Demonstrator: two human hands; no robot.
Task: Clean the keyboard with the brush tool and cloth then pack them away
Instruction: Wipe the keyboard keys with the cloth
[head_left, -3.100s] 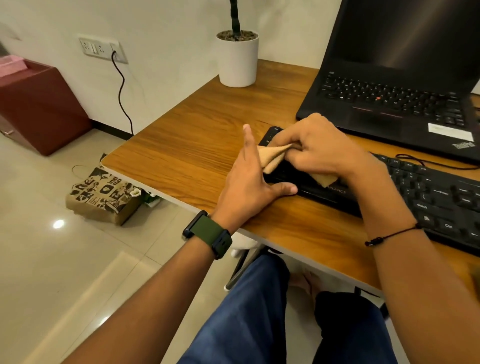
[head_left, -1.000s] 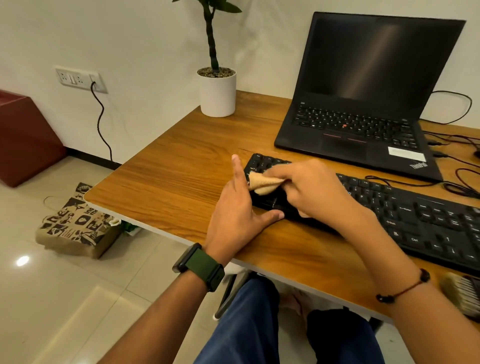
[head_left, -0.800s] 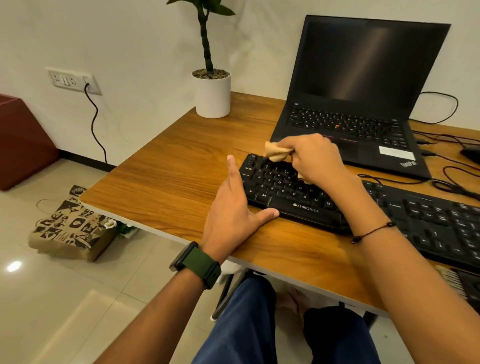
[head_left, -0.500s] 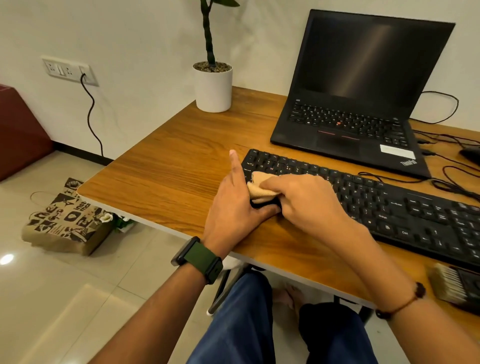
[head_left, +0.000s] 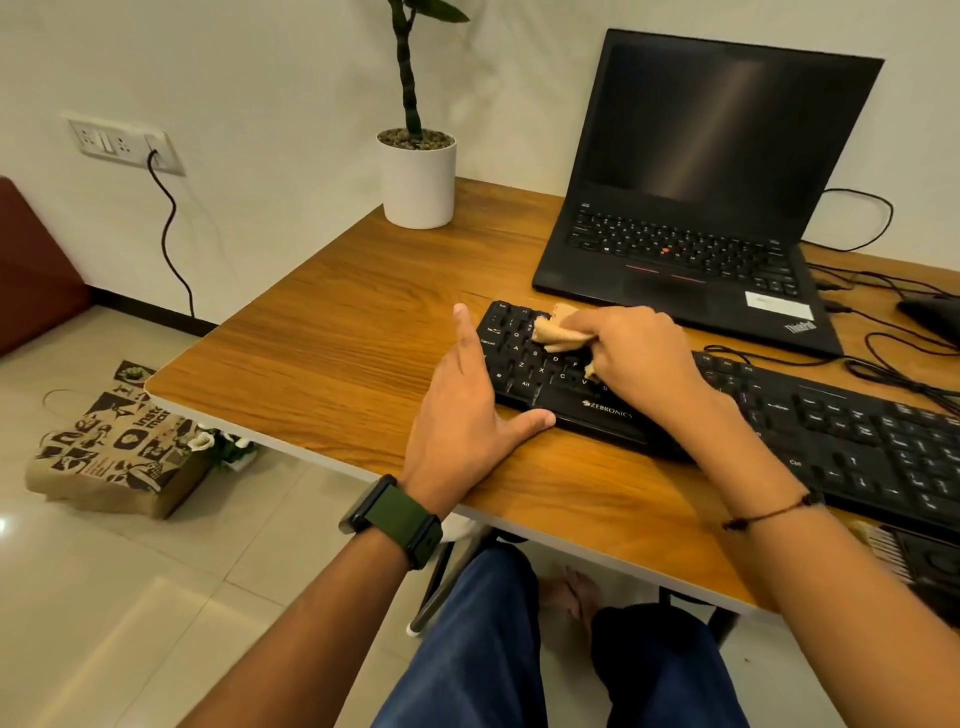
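Observation:
A black keyboard (head_left: 810, 431) lies across the wooden desk (head_left: 337, 364) in front of me. My right hand (head_left: 639, 358) is closed around a bunched tan cloth (head_left: 558, 330) and presses it on the keys at the keyboard's upper left part. My left hand (head_left: 467, 415) rests flat against the keyboard's left end, fingers straight, thumb along its front edge, holding nothing. The brush tool (head_left: 904, 556) with pale bristles lies at the desk's near right edge, partly hidden behind my right forearm.
An open black laptop (head_left: 691, 249) stands behind the keyboard. A white plant pot (head_left: 418, 179) sits at the desk's far left corner. Cables (head_left: 893, 332) trail on the right. A printed paper bag (head_left: 114, 447) lies on the floor at left.
My right hand has slid the cloth from the keyboard's front left corner away from me to the upper left keys. My left hand stays braced at the keyboard's end.

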